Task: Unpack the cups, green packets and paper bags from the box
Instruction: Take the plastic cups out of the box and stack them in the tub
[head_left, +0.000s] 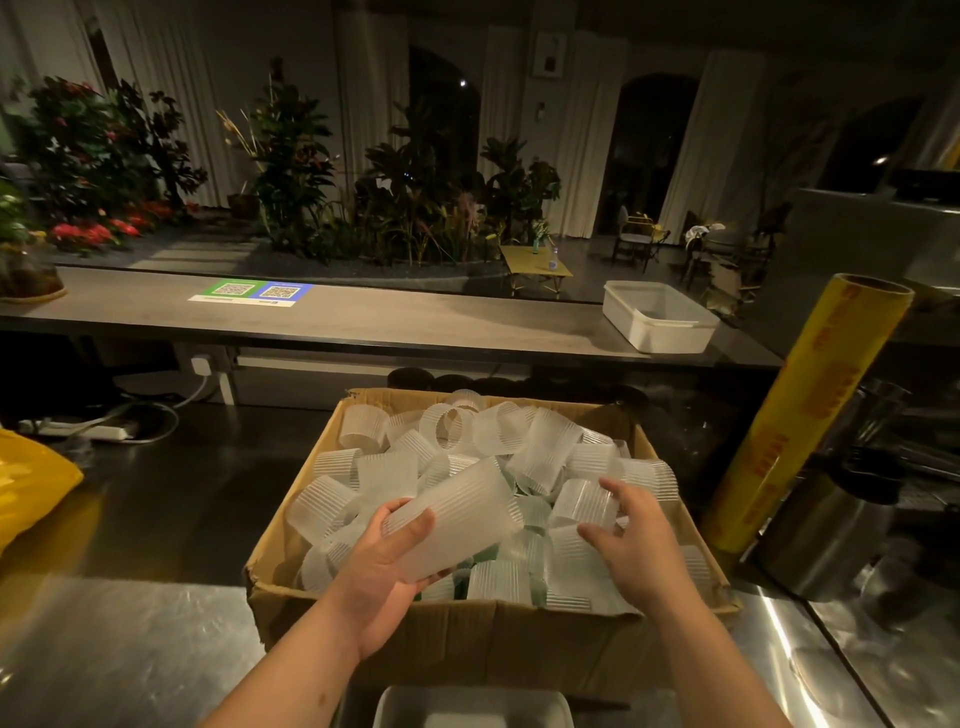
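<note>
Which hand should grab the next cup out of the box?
Probably the right hand: it holds nothing, and its fingers are spread just over the loose cups in the box. The left hand already grips a long frosted cup, so it is busy.

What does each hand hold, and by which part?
Left hand grips a frosted cup by its ribbed side. Right hand reaches into the box; hold unclear.

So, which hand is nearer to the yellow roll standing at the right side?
Right. The right hand is over the cups in the box, left of the yellow roll; the left hand holds a cup stack further left.
</note>
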